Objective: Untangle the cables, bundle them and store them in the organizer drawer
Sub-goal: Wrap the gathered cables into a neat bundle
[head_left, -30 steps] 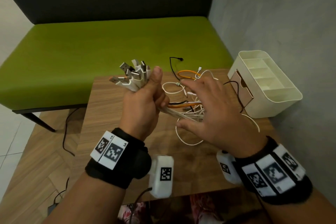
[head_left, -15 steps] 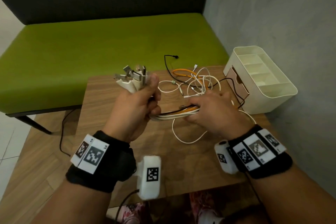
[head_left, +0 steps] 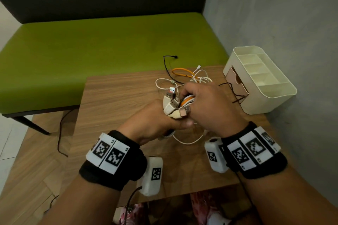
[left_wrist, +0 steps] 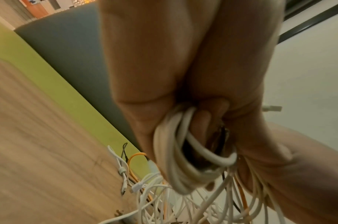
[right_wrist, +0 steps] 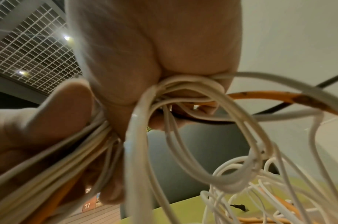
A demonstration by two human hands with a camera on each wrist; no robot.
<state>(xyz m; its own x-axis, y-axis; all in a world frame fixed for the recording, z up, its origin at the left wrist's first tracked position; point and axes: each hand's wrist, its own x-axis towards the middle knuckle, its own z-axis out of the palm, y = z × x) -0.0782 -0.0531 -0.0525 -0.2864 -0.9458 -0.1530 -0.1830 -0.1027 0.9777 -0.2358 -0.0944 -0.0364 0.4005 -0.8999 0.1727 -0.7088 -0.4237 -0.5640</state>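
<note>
**A:** Where are the cables [head_left: 184,86] right now?

**B:** Above the middle of the wooden table [head_left: 117,97], gathered between both hands. The left hand [head_left: 155,118] is fisted round the plug ends; a fan of USB plugs [head_left: 173,104] sticks out of its top, pointing toward one o'clock. The left wrist view shows white loops [left_wrist: 183,163] wound round its curled fingers.

**A:** And the right hand [head_left: 208,104]?

**B:** It sits at three o'clock of the left, touching it, fingers curled over an orange and white coil [head_left: 188,99]. From the right wrist, white strands [right_wrist: 183,94] are pinched against the palm, with an orange cable [right_wrist: 269,96] running out toward three o'clock.

**A:** Any slack left?

**B:** Yes. Loose white, orange and black lengths trail on the table at twelve o'clock of the hands, and one white loop [head_left: 186,141] hangs below them at six o'clock.

**A:** The organizer [head_left: 274,86]?

**B:** At two o'clock of the hands, by the grey wall [head_left: 283,14]. Its drawer [head_left: 236,80] stands partly pulled out, facing the cables, and a black lead lies against its front.

**A:** Behind the table?

**B:** A green bench [head_left: 109,42] at twelve o'clock.
</note>
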